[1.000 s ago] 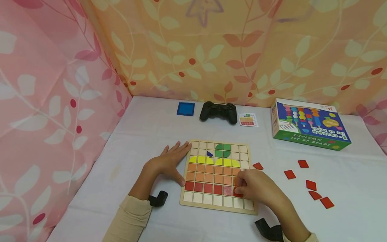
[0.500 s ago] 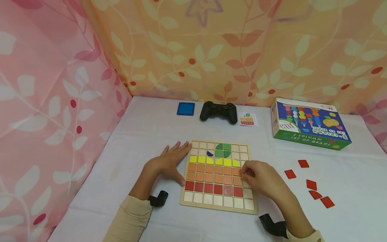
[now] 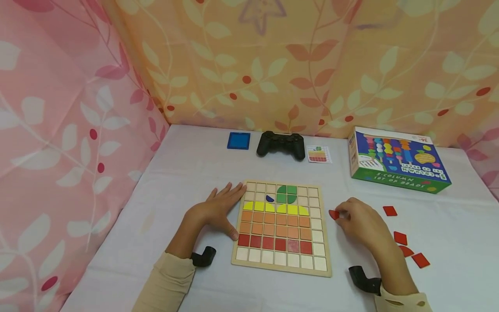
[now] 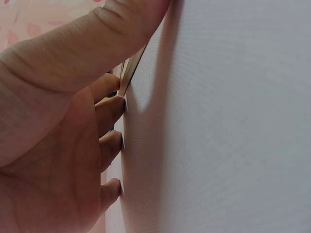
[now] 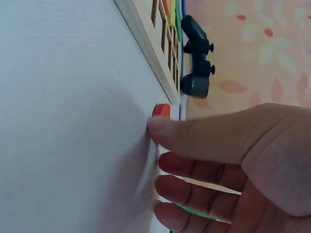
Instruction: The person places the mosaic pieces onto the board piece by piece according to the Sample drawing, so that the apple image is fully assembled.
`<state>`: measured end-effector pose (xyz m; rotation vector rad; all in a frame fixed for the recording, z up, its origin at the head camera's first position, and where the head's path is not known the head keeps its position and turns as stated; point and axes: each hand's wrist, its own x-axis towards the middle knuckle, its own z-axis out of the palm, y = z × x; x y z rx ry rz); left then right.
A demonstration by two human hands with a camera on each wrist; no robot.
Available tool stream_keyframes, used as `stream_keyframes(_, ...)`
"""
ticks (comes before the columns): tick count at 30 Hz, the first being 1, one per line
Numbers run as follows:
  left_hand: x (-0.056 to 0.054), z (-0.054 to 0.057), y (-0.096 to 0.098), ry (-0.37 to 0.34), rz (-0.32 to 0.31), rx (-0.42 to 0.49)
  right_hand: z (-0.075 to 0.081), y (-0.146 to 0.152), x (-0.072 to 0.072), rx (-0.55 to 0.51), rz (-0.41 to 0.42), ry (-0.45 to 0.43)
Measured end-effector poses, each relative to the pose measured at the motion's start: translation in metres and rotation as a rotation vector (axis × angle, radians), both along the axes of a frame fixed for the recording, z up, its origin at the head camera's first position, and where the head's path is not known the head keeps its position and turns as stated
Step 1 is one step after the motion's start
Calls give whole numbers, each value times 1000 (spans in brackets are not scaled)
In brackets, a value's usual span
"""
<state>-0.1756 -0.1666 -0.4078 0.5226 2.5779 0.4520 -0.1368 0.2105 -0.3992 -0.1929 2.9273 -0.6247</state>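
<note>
A wooden grid board lies on the white cloth, partly filled with rows of red, orange and yellow tiles. Green tiles and a small blue tile sit in its far rows. My left hand rests along the board's left side, fingers spread and thumb at the edge; the left wrist view shows the fingers extended. Right of the board, my right hand pinches a rounded red tile between thumb and fingers, low at the cloth. In the right wrist view the thumb tip covers part of that red tile.
Several loose red tiles lie to the right of the right hand. Behind the board are a blue square case, a black game controller and a pattern card. A bead-set box stands at the back right.
My right hand has left the red row on the board, where a red tile now sits in the sixth cell, and moved right to the rounded red tile. The left hand stays put.
</note>
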Motion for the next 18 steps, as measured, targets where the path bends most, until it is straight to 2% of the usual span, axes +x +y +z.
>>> stream_keyframes(4,0,1,0,-3,1,4,3,0,0,2,-14,-30)
stream_keyframes(9,0,2,0,-5,-2,8,6,-6,1,-29,18,-45)
stream_keyframes(18,0,2,0,-8,-1,12,15,-49,13,-60,116,5)
